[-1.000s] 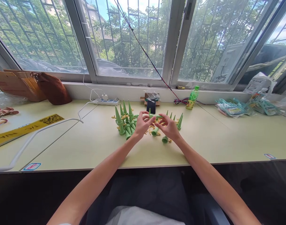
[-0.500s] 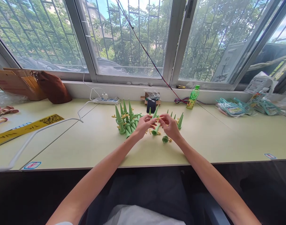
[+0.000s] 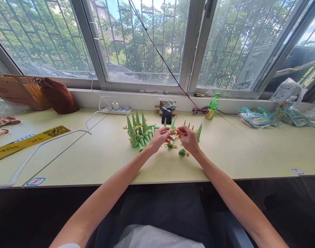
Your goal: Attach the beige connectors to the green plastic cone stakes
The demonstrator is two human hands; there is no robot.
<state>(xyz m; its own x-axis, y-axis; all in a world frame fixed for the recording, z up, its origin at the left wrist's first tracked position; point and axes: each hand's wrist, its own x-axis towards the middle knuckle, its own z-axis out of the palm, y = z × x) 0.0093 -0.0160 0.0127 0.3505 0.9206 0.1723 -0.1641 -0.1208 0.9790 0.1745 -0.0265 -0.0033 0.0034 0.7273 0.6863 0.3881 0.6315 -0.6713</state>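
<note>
L grip (image 3: 170, 135) closed on green cone (image 3: 173, 123), tilted; R grip (image 3: 178, 131) pinched nr its yellow bit (image 3: 174, 132); more cones (image 3: 131, 132) L of grips on counter (image 3: 100, 155).

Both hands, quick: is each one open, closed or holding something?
Left hand: closed, holding a green cone.
Right hand: fingertips close together beside the cone; whether they grip anything cannot be told.

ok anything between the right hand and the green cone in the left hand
Only a small yellow piece shows between the right hand and the green cone in the left hand; nothing else visible intervenes.
</note>
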